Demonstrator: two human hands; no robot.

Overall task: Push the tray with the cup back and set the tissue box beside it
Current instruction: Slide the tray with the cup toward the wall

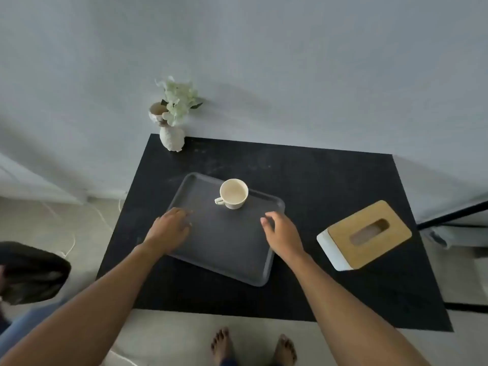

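Near the table's point(330, 180) middle sits the tray point(227, 241) with the cup point(234, 193), left hand point(169, 228) and right hand point(282, 233) resting loosely open over its sides, gripping nothing, so pushing seems barely begun, tissue box point(365, 233) untouched toward the right edge.

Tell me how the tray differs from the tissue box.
The tray is dark grey, flat and shallow; the tissue box is tall, white-sided, with a wooden slotted top. The tray carries a cup and both hands are at it; the tissue box stands untouched. Both rest on the black table.
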